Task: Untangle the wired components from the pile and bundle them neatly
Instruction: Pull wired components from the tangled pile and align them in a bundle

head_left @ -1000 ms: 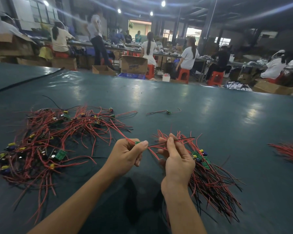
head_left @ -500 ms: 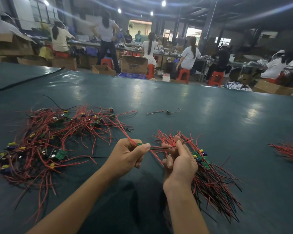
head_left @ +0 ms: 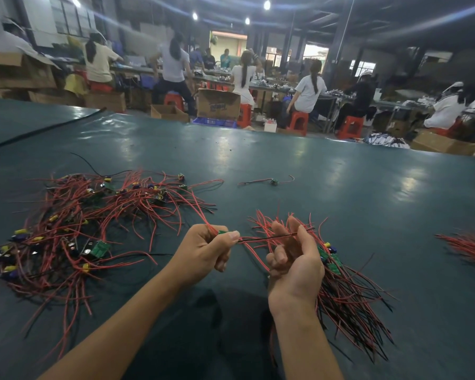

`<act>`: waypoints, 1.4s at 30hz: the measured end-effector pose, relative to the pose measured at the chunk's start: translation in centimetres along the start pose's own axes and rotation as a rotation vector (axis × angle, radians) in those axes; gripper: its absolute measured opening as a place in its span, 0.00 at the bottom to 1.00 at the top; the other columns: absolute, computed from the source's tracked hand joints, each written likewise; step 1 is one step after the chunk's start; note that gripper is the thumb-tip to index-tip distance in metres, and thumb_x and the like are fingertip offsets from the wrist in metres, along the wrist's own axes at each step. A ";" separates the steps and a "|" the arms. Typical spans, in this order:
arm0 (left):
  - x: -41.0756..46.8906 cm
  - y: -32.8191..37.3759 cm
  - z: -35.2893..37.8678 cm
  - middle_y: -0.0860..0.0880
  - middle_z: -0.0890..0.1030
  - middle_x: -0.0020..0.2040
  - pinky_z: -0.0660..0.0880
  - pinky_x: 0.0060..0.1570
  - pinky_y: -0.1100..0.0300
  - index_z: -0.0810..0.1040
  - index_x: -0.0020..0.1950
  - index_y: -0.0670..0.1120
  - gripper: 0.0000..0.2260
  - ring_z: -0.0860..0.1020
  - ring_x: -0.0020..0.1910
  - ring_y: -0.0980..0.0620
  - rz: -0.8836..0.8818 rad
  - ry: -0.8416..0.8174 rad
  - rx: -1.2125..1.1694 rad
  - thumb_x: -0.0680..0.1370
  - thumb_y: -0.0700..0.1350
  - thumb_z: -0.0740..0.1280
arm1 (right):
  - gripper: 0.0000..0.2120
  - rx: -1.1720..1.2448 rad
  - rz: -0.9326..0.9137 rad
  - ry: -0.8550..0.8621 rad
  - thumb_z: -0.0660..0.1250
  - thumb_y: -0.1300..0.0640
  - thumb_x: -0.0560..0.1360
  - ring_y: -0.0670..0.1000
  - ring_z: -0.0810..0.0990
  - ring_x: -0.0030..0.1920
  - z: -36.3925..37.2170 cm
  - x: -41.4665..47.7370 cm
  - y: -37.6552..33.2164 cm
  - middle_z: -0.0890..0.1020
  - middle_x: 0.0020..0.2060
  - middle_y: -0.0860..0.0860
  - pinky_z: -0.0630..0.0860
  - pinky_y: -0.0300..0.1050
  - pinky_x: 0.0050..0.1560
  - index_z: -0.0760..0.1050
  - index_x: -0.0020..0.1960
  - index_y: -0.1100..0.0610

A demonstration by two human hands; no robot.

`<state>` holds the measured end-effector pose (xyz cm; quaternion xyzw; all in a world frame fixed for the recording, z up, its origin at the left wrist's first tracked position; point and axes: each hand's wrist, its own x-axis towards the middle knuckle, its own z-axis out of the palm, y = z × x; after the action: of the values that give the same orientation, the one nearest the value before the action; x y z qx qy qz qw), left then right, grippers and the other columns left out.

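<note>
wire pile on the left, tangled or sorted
Tangled. The left pile has red wires crossing and looping every way with boards scattered through it; the stack by the right hand lies roughly parallel.

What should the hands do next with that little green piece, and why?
Probably pull it free of the tangled pile: the left hand pinches the green board, but its red wires run back into the pile, while its black wire lies across the right hand, beside the neat bundle.
</note>
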<state>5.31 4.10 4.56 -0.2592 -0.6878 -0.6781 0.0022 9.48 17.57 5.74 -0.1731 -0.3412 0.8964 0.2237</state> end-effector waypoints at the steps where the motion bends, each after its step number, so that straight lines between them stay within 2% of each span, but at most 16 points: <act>1: 0.0 0.0 -0.1 0.51 0.67 0.21 0.70 0.27 0.60 0.66 0.26 0.44 0.17 0.67 0.21 0.51 0.000 0.006 -0.006 0.74 0.45 0.62 | 0.13 0.004 0.011 -0.009 0.60 0.56 0.81 0.45 0.64 0.18 -0.1 0.0 -0.1 0.85 0.36 0.55 0.62 0.34 0.20 0.80 0.42 0.55; 5: 0.2 -0.3 -0.4 0.49 0.68 0.22 0.69 0.27 0.61 0.67 0.25 0.45 0.17 0.68 0.22 0.50 0.010 0.026 -0.027 0.74 0.45 0.63 | 0.14 0.002 0.031 -0.029 0.58 0.55 0.82 0.45 0.64 0.19 -0.2 0.1 -0.1 0.85 0.36 0.54 0.61 0.35 0.21 0.79 0.44 0.58; 9: 0.2 -0.7 -0.3 0.45 0.70 0.24 0.70 0.29 0.62 0.70 0.27 0.35 0.23 0.70 0.24 0.48 0.043 0.058 -0.019 0.73 0.53 0.65 | 0.13 -0.032 -0.032 -0.023 0.59 0.55 0.82 0.46 0.64 0.21 -0.2 0.3 -0.1 0.86 0.40 0.54 0.63 0.36 0.22 0.81 0.45 0.57; 11: 0.3 -0.9 -0.1 0.45 0.71 0.24 0.70 0.29 0.62 0.70 0.28 0.36 0.22 0.70 0.24 0.49 0.052 0.092 -0.020 0.76 0.51 0.64 | 0.13 -0.102 -0.055 -0.044 0.60 0.52 0.82 0.46 0.64 0.21 0.0 0.3 0.1 0.87 0.42 0.53 0.63 0.36 0.22 0.80 0.48 0.56; 14: 0.4 -1.1 0.2 0.47 0.71 0.23 0.70 0.27 0.64 0.72 0.32 0.39 0.19 0.69 0.22 0.52 0.045 0.129 -0.050 0.78 0.49 0.63 | 0.14 -0.252 -0.086 -0.098 0.63 0.52 0.81 0.45 0.67 0.21 0.5 -0.1 0.9 0.87 0.41 0.51 0.64 0.35 0.21 0.82 0.43 0.55; 16: 0.4 -1.2 0.4 0.48 0.73 0.23 0.70 0.27 0.64 0.73 0.34 0.40 0.19 0.70 0.22 0.53 0.050 0.129 -0.049 0.79 0.51 0.63 | 0.15 -0.373 -0.102 -0.169 0.66 0.52 0.79 0.44 0.69 0.22 0.7 -0.7 1.8 0.85 0.36 0.49 0.64 0.36 0.21 0.84 0.37 0.54; 18: 0.3 -1.2 0.5 0.48 0.74 0.24 0.70 0.27 0.64 0.74 0.35 0.40 0.16 0.71 0.23 0.52 0.068 0.113 -0.029 0.77 0.50 0.62 | 0.14 -0.456 -0.131 -0.250 0.67 0.53 0.78 0.44 0.71 0.25 0.8 -1.4 2.7 0.80 0.30 0.49 0.67 0.36 0.25 0.84 0.36 0.53; 21: 0.3 -1.2 0.4 0.47 0.74 0.26 0.71 0.28 0.63 0.74 0.35 0.40 0.17 0.72 0.24 0.51 0.086 0.070 0.009 0.78 0.51 0.62 | 0.15 -0.466 -0.207 -0.286 0.67 0.58 0.78 0.45 0.83 0.36 1.0 -1.9 3.4 0.85 0.36 0.51 0.76 0.34 0.36 0.85 0.35 0.49; 23: 0.2 -1.3 0.3 0.48 0.74 0.26 0.70 0.29 0.63 0.73 0.34 0.41 0.17 0.72 0.25 0.51 0.085 0.053 0.024 0.78 0.51 0.62 | 0.17 -0.474 -0.235 -0.285 0.67 0.60 0.79 0.42 0.83 0.36 0.9 -1.9 3.5 0.85 0.35 0.49 0.76 0.33 0.37 0.85 0.34 0.48; 29: 0.1 -1.6 0.3 0.50 0.74 0.26 0.70 0.30 0.61 0.74 0.32 0.42 0.19 0.72 0.26 0.52 0.090 0.012 0.098 0.80 0.50 0.64 | 0.17 -0.534 -0.222 -0.189 0.68 0.57 0.78 0.40 0.69 0.25 0.4 -1.3 3.6 0.73 0.22 0.42 0.66 0.37 0.31 0.83 0.32 0.49; 31: 0.1 -1.7 0.3 0.50 0.74 0.26 0.70 0.30 0.57 0.73 0.31 0.43 0.20 0.72 0.26 0.50 0.093 0.009 0.123 0.79 0.53 0.64 | 0.17 -0.529 -0.226 -0.165 0.68 0.58 0.78 0.40 0.68 0.24 0.4 -1.1 3.8 0.72 0.21 0.42 0.66 0.39 0.32 0.83 0.31 0.50; 34: 0.1 -1.5 0.1 0.50 0.73 0.25 0.69 0.31 0.56 0.73 0.29 0.46 0.21 0.71 0.26 0.50 0.096 0.006 0.123 0.76 0.57 0.63 | 0.14 -0.481 -0.211 -0.093 0.70 0.58 0.76 0.41 0.72 0.27 0.4 -0.7 3.5 0.78 0.25 0.42 0.70 0.41 0.35 0.85 0.34 0.49; 38: 0.1 -1.3 0.0 0.50 0.72 0.24 0.70 0.33 0.62 0.71 0.28 0.44 0.22 0.71 0.25 0.54 0.100 -0.014 0.126 0.76 0.56 0.63 | 0.12 -0.379 -0.205 0.066 0.69 0.57 0.76 0.44 0.65 0.27 -0.1 0.8 2.5 0.68 0.22 0.43 0.66 0.42 0.32 0.86 0.35 0.50; 42: 0.0 -1.1 0.3 0.51 0.72 0.24 0.69 0.32 0.62 0.71 0.28 0.49 0.19 0.70 0.25 0.54 0.084 -0.032 0.122 0.75 0.57 0.63 | 0.16 -0.284 -0.219 0.187 0.68 0.57 0.76 0.44 0.60 0.22 -0.6 1.4 1.1 0.65 0.21 0.44 0.61 0.38 0.23 0.84 0.30 0.51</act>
<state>4.98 4.42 3.55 -0.2979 -0.7162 -0.6302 0.0354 8.21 17.88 4.33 -0.2473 -0.4587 0.7897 0.3238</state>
